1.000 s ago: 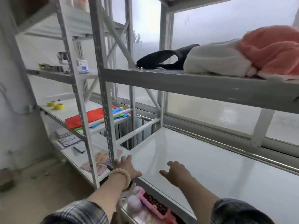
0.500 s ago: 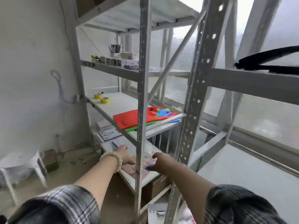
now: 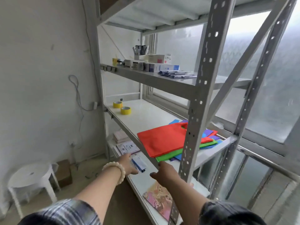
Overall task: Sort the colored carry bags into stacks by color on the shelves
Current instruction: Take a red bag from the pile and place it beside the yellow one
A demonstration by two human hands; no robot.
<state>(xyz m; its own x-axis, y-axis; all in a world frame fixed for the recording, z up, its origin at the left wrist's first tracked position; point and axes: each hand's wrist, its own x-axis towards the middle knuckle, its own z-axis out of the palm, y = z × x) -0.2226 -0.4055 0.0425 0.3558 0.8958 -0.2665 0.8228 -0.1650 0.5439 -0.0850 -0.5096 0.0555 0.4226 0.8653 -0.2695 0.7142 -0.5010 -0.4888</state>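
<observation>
Both hands have come nearer the bag pile | carry bags, red on top, on middle shelf | right hand below them, fingers loose, empty | left hand open, empty | tape rolls beyond.

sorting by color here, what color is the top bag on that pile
Red-orange: the top bag lies over a green bag, seen in the head view.

Soft grey daylight from frosted window at right, slightly blown out up top; left wall dimmer, shadows faint; wide-angle bends the uprights at edges; overall soft, sleeves at bottom blurred
</observation>
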